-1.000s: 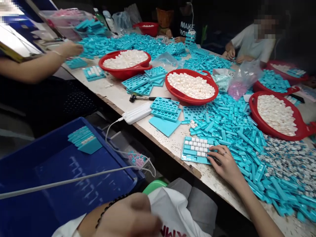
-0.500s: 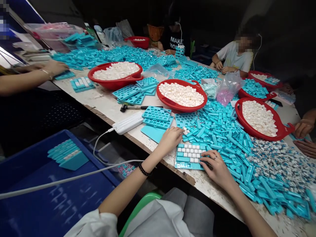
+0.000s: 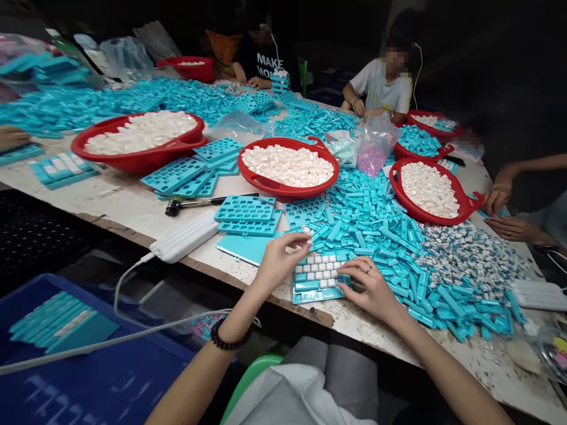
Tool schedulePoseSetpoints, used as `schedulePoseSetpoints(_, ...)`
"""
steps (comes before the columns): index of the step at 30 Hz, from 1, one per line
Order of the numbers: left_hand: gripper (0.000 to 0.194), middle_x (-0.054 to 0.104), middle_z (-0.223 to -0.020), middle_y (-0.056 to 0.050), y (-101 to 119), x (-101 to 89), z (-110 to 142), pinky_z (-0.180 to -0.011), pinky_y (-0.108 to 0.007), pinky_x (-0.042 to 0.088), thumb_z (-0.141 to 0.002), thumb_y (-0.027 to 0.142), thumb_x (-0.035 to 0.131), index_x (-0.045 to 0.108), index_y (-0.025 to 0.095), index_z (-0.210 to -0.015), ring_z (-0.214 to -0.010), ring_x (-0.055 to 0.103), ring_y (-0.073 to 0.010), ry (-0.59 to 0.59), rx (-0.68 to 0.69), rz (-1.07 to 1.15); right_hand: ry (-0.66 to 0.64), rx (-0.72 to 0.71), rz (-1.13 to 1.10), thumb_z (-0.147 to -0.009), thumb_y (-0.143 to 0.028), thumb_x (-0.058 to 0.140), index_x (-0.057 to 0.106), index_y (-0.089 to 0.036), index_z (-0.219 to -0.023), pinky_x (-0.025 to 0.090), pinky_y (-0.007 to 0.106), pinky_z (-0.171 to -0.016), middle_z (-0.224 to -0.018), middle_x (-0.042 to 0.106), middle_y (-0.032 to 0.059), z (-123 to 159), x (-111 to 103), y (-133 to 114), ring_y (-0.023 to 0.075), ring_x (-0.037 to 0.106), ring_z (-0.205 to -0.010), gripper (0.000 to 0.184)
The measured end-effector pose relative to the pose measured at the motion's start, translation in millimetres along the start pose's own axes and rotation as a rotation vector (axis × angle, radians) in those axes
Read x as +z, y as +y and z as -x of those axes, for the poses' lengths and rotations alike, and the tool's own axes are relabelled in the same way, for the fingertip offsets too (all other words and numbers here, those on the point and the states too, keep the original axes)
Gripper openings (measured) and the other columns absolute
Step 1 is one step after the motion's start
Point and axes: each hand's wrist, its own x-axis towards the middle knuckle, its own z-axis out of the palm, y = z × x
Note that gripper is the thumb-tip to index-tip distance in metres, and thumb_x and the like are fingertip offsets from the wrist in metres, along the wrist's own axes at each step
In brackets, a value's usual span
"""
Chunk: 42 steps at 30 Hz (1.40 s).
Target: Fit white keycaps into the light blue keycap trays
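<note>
Left hand [image 3: 281, 262]: fingers pinched together on small white keycaps [image 3: 296, 248], held just above the desk. Right hand [image 3: 367, 289]: fingers spread, tips resting on a teal plastic keycap frame [image 3: 316, 278], part-filled with white caps, lying near the edge of the pale scuffed desk [image 3: 443, 336], beside a heap of loose teal plastic pieces [image 3: 376, 236].

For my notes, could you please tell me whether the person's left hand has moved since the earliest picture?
Yes, the left hand has moved forward, from near the lap to just left of the turquoise keycap tray.
</note>
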Motion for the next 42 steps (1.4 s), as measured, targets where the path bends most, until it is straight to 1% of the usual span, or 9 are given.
schedulePoseSetpoints(3, 0.028, 0.077, -0.091, -0.006, 25, 11.5, 19, -0.077, -0.031, 0.060, -0.081, 0.039, 0.072, 0.073, 0.017, -0.098, -0.080, 0.073, -0.0201, -0.220, -0.092, 0.261, 0.072, -0.019, -0.027, -0.093, -0.023, 0.065, 0.062, -0.026, -0.124, 0.052, 0.041, -0.089, -0.106, 0.071, 0.0065, -1, -3, -5, 0.0224, 0.064, -0.099, 0.031)
schedulePoseSetpoints(6, 0.043, 0.077, -0.091, -0.006, 38, 24.3, 27, -0.080, -0.033, 0.060, -0.082, 0.038, 0.072, 0.065, 0.016, -0.118, -0.085, 0.074, -0.0211, -0.412, -0.161, 0.417, 0.090, -0.025, -0.061, -0.095, -0.023, 0.063, 0.065, -0.026, -0.119, 0.053, 0.040, -0.086, -0.102, 0.072, 0.0061, -1, -4, -6, 0.0208, 0.067, -0.093, 0.025)
schedulePoseSetpoints(11, 0.053, 0.077, -0.093, -0.007, 33, 32.5, 28, -0.083, -0.035, 0.058, -0.081, 0.039, 0.073, 0.059, 0.016, -0.127, -0.088, 0.074, -0.0220, -0.453, -0.240, 0.500, 0.060, 0.041, -0.153, -0.094, -0.026, 0.064, 0.070, -0.025, -0.110, 0.056, 0.037, -0.086, -0.099, 0.073, 0.0070, 1, -3, -2, 0.0201, 0.069, -0.092, 0.017)
schedulePoseSetpoints(17, 0.038, 0.078, -0.095, -0.008, 33, 27.4, 30, -0.087, -0.036, 0.058, -0.083, 0.040, 0.073, 0.068, 0.017, -0.113, -0.093, 0.074, -0.0244, -0.499, -0.253, 0.498, 0.070, 0.051, -0.340, -0.089, -0.023, 0.070, 0.073, -0.025, -0.103, 0.057, 0.033, -0.085, -0.097, 0.076, 0.0051, 1, -2, 1, 0.0191, 0.072, -0.093, 0.014)
schedulePoseSetpoints(20, 0.029, 0.077, -0.101, -0.007, 32, 24.1, 35, -0.086, -0.036, 0.057, -0.092, 0.039, 0.062, 0.069, 0.019, -0.111, -0.096, 0.072, -0.0238, -0.411, -0.137, 0.279, 0.060, 0.155, -0.325, -0.087, -0.027, 0.073, 0.073, -0.023, -0.102, 0.057, 0.032, -0.080, -0.095, 0.075, 0.0052, 0, -3, 4, 0.0191, 0.072, -0.088, 0.015)
schedulePoseSetpoints(23, 0.023, 0.073, -0.111, -0.007, 25, 21.9, 46, -0.093, -0.039, 0.053, -0.098, 0.032, 0.054, 0.068, 0.022, -0.112, -0.105, 0.067, -0.0238, -0.290, 0.114, -0.056, -0.028, 0.224, -0.285, -0.087, -0.029, 0.074, 0.072, -0.022, -0.100, 0.056, 0.031, -0.078, -0.093, 0.074, 0.0043, 0, -4, 8, 0.0179, 0.070, -0.083, 0.015)
schedulePoseSetpoints(26, 0.023, 0.071, -0.118, -0.007, 14, 21.3, 58, -0.098, -0.041, 0.050, -0.099, 0.024, 0.051, 0.066, 0.024, -0.117, -0.114, 0.064, -0.0231, -0.285, 0.336, -0.223, -0.121, 0.237, -0.273, -0.087, -0.027, 0.073, 0.072, -0.022, -0.097, 0.054, 0.030, -0.077, -0.090, 0.073, 0.0032, -1, -3, 10, 0.0172, 0.069, -0.082, 0.011)
schedulePoseSetpoints(30, 0.033, 0.069, -0.126, -0.008, 6, 22.9, 69, -0.101, -0.041, 0.050, -0.098, 0.019, 0.052, 0.061, 0.024, -0.130, -0.120, 0.061, -0.0232, -0.294, 0.520, -0.320, -0.134, 0.246, -0.283, -0.087, -0.023, 0.072, 0.073, -0.021, -0.098, 0.054, 0.028, -0.075, -0.090, 0.071, 0.0039, -2, -2, 9, 0.0165, 0.068, -0.083, 0.011)
schedulePoseSetpoints(42, 0.054, 0.061, -0.139, -0.011, -5, 26.8, 65, -0.096, -0.042, 0.054, -0.100, 0.020, 0.051, 0.038, 0.023, -0.152, -0.119, 0.062, -0.0261, -0.400, 0.682, -0.489, -0.172, 0.301, -0.250, -0.085, -0.013, 0.073, 0.074, -0.020, -0.093, 0.052, 0.026, -0.073, -0.089, 0.067, 0.0024, -2, 1, 8, 0.0157, 0.065, -0.081, 0.011)
